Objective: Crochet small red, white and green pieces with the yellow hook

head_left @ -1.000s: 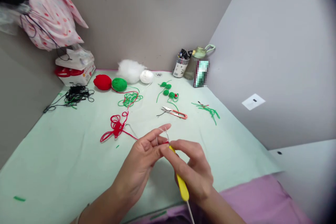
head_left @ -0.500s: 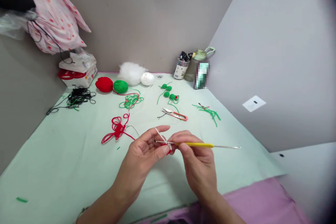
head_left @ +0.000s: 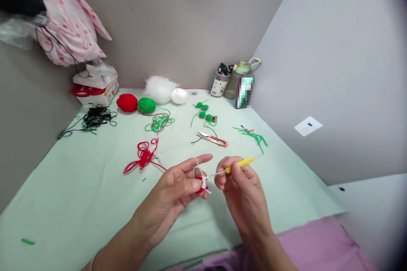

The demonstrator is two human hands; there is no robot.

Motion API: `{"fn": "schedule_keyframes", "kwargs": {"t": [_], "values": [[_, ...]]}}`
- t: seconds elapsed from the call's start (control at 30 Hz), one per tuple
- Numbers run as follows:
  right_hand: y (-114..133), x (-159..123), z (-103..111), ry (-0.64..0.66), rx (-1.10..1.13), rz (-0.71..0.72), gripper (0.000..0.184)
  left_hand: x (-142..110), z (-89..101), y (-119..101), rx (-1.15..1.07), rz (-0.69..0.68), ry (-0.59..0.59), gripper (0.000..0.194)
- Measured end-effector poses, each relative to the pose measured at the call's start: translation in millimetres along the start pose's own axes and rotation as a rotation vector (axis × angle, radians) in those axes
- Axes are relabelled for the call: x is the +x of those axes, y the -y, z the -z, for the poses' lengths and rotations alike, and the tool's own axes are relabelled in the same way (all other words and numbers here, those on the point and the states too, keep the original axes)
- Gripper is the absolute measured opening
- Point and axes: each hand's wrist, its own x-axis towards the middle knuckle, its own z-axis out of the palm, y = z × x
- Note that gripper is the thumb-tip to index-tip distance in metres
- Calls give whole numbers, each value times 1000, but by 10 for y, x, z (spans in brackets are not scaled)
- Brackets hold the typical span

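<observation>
My left hand [head_left: 182,184] pinches a small red and white crochet piece [head_left: 202,185] between thumb and fingers. White yarn loops over its raised index finger. In my right hand [head_left: 240,182] is a crochet hook [head_left: 243,164] with a yellow handle, held like a pencil. The hook's thin metal tip points left and meets the white yarn at the top of the piece. Red yarn runs from behind my left hand to a loose red tangle [head_left: 144,155] on the table.
Thread snips [head_left: 214,139] lie beyond my hands, near small green crocheted balls [head_left: 202,114]. Green yarn scraps [head_left: 254,135] are on the right. Red [head_left: 127,103], green [head_left: 146,105] and white [head_left: 179,95] yarn balls line the back, beside white stuffing [head_left: 160,89]. A phone [head_left: 244,92] leans against a bottle.
The hook swung from pointing down toward me to level, then tilted up at its rear end. My right hand has drawn back to the right, and the crochet piece shows more.
</observation>
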Motion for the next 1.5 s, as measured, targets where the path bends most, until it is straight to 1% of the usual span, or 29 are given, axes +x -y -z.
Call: {"fn": "schedule_keyframes", "kwargs": {"t": [0.1,0.17,0.2,0.27,0.37,0.43,0.47,0.57,0.63,0.67,0.7,0.77,0.8,0.83,0.87,0.9,0.93,0.97,1.0,1.03,1.07,1.13,1.17,1.2,1.3,1.33,1.37,1.43,1.5], "values": [[6,10,-8,29,71,-101,18,6,-13,25,74,-54,-25,45],[-37,5,-25,49,74,-95,17,17,-32,76,197,-146,-98,42],[-68,1,-35,49,49,-62,17,23,-42,107,267,-204,-148,40],[-135,-8,-52,37,-52,55,15,34,-57,161,395,-304,-236,37],[-184,-8,-70,44,-220,230,12,32,-72,186,476,-388,-322,44],[-149,9,-87,89,-294,283,13,20,-80,148,460,-390,-323,48],[-109,25,-100,118,-329,300,14,14,-84,114,447,-381,-308,46],[69,114,-155,226,-447,361,16,13,-83,-34,445,-364,-252,28],[196,213,-200,310,-513,387,14,38,-68,-153,455,-384,-237,24],[249,272,-223,347,-540,373,15,59,-57,-213,457,-392,-230,25],[287,334,-246,376,-568,328,27,85,-43,-268,457,-401,-225,25],[310,456,-289,415,-618,187,60,150,-7,-356,465,-426,-236,26],[291,511,-307,442,-634,100,70,187,16,-383,477,-441,-246,25],[252,561,-318,481,-633,16,73,224,45,-398,484,-450,-257,24],[197,605,-322,523,-623,-59,69,259,78,-401,478,-449,-259,24],[132,643,-316,568,-610,-121,61,291,116,-394,452,-432,-250,25],[64,676,-301,581,-596,-154,52,316,158,-380,399,-399,-235,27],[1,703,-276,566,-610,-160,44,334,204,-362,345,-363,-220,29],[-51,726,-242,521,-661,-126,33,343,249,-343,302,-339,-215,30],[-86,745,-203,509,-707,-99,24,344,294,-325,265,-319,-215,32],[-103,762,-162,494,-717,-78,19,340,337,-310,238,-307,-220,33],[-82,794,-80,457,-678,-37,20,319,409,-288,192,-278,-224,36],[-52,811,-44,459,-643,-37,22,307,438,-281,170,-257,-219,37],[-15,828,-11,493,-616,-55,24,297,462,-275,153,-234,-211,38],[86,887,67,743,-566,-195,30,285,508,-267,119,-183,-190,37],[105,906,86,804,-553,-229,33,288,517,-267,111,-177,-189,36],[114,923,100,821,-543,-240,36,294,523,-266,102,-176,-190,35],[107,944,107,743,-560,-197,40,312,527,-262,82,-189,-199,35],[74,937,82,597,-648,-48,35,336,520,-245,59,-222,-218,37]]}}
